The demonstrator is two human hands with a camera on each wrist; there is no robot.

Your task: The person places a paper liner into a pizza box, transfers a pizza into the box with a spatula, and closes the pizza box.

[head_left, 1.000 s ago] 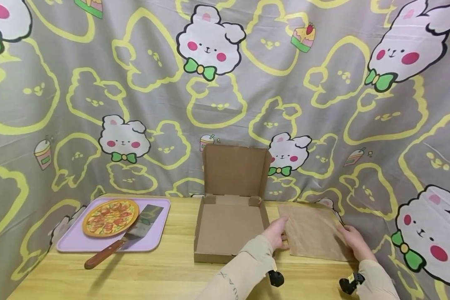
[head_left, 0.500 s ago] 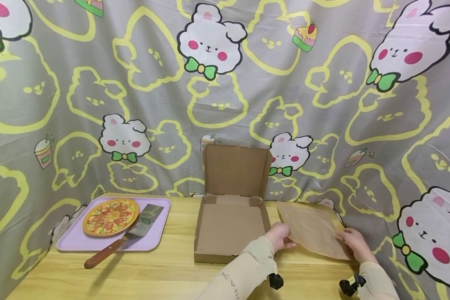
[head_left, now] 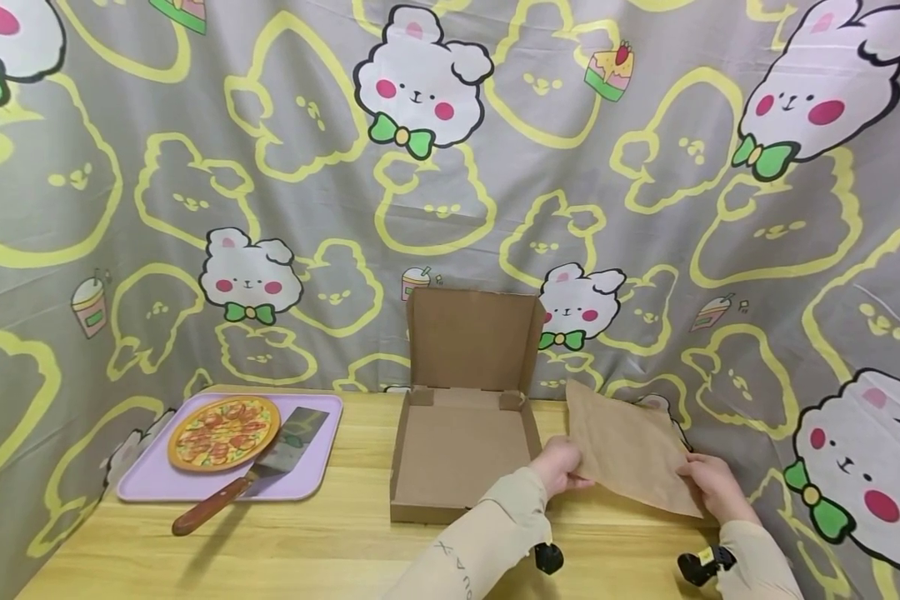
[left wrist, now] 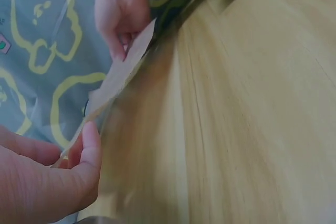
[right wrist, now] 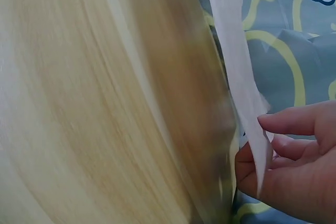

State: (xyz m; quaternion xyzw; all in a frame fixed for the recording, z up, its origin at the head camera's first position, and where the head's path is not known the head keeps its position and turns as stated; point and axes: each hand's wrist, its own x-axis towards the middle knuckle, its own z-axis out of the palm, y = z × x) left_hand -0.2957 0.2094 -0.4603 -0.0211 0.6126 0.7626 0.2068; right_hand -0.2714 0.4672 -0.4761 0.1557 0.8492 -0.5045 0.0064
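A thin sheet of brown kraft paper is held by both hands above the right part of the table, its far side tilted up. My left hand pinches its left edge between thumb and fingers, beside the pizza box. At the right edge, my right hand pinches the paper the same way. The left wrist view shows the sheet edge-on, lifted off the wood with a shadow below. From the right wrist, a corner of the paper pokes out past the thumb and fingers.
An open cardboard pizza box stands mid-table, lid upright. On the left, a lilac tray bears a pizza and a wood-handled spatula, whose handle overhangs the tray's front. A patterned curtain hangs behind the wooden table.
The paper has come up from lying flat on the table, its far side now raised. My left hand has gone from touching its left edge to pinching it. Box and tray stay put.
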